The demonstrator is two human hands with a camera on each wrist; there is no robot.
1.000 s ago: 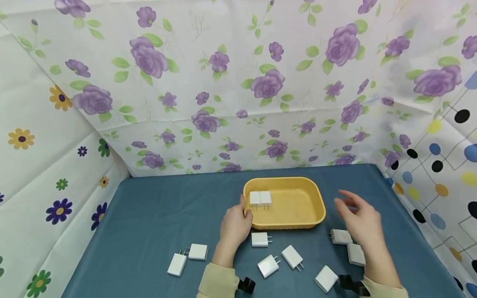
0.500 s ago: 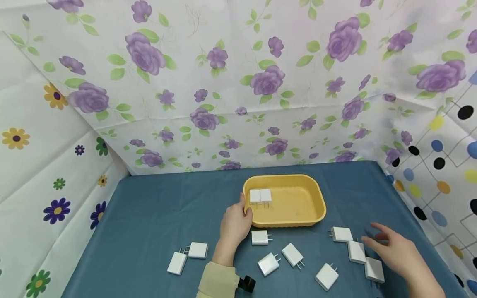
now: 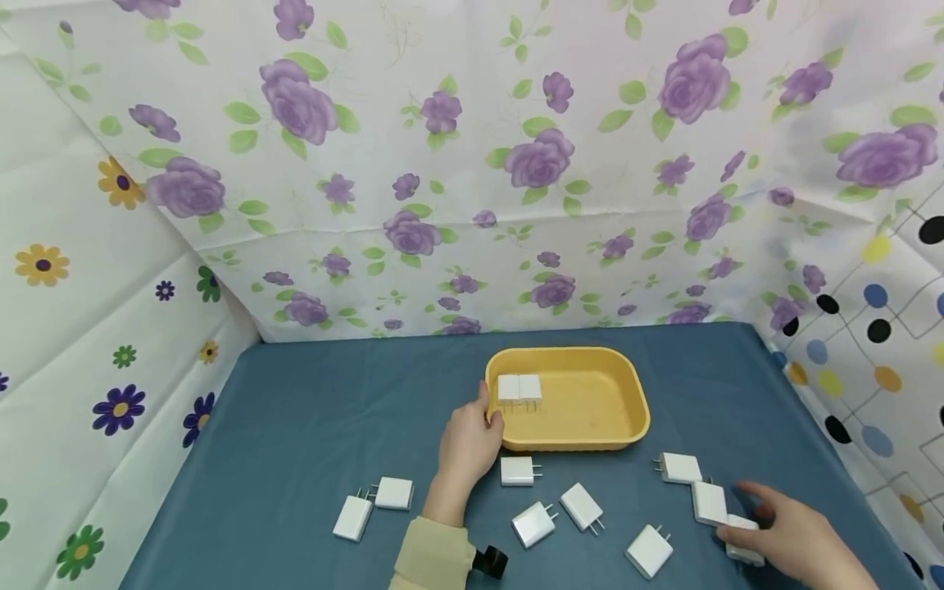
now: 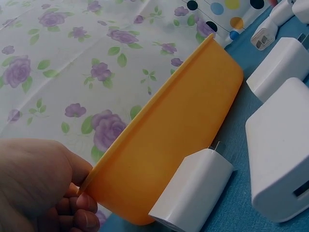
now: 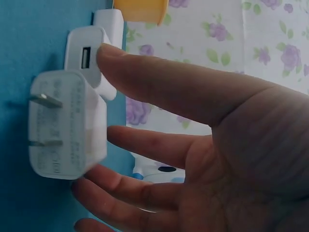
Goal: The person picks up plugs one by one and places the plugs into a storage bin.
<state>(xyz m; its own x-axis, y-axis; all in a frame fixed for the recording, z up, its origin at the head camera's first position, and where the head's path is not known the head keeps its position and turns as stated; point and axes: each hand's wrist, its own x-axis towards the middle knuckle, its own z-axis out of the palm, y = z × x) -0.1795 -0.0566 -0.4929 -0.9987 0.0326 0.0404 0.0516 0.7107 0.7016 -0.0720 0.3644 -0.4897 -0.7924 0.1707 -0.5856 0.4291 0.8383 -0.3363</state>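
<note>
My left hand [image 3: 470, 442] grips the left end of a yellow plastic tray [image 3: 590, 447], thumb and fingers on its rim. Two white charger plugs [image 3: 519, 387] stand side by side inside the tray, prongs toward me. At the right, my right hand [image 3: 800, 537] reaches over the nearest charger plug [image 3: 743, 541] of a row of three. In the right wrist view that plug [image 5: 67, 125] shows its two prongs, with spread fingertips [image 5: 118, 135] right at its side and the thumb apart from it. Beyond it are another plug [image 5: 87, 53] with a USB slot and the third.
More white charger plugs lie on the blue cloth [image 3: 280, 426]: one [image 3: 518, 471] just in front of the tray, a pair [image 3: 361, 512] at the left, several in the middle such as this plug [image 3: 649, 551]. Flowered sheets [image 3: 442, 164] hang behind and at the sides.
My right hand has moved from beside the tray out to the right and down toward the nearest plug of the row. The left hand keeps its grip on the tray.
</note>
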